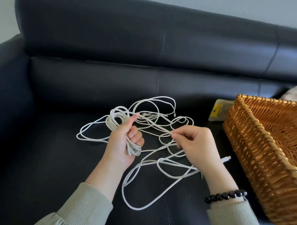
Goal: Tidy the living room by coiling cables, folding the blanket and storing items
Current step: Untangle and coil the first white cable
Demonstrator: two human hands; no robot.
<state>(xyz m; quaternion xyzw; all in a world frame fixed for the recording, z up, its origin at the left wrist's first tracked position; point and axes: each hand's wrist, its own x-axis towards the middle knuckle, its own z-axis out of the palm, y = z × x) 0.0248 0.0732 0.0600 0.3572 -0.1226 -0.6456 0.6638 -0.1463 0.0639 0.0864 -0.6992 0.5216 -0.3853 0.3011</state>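
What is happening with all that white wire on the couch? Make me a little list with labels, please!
Place: black leather sofa
Left hand: grips a coiled bundle of white cable
Right hand: fingers pinch one cable strand
Seat: loose cable loops, tangled
Basket: wicker basket on the seat, to the right
Beside basket: yellow-labelled packet
Right wrist: black bead bracelet

A thin white cable (pixel 132 149) sprawls in tangled loops across the black leather sofa seat (pixel 68 159), part wound into a coil in the left hand (pixel 121 142); an orange-brown wicker basket (pixel 265 167) stands just right.
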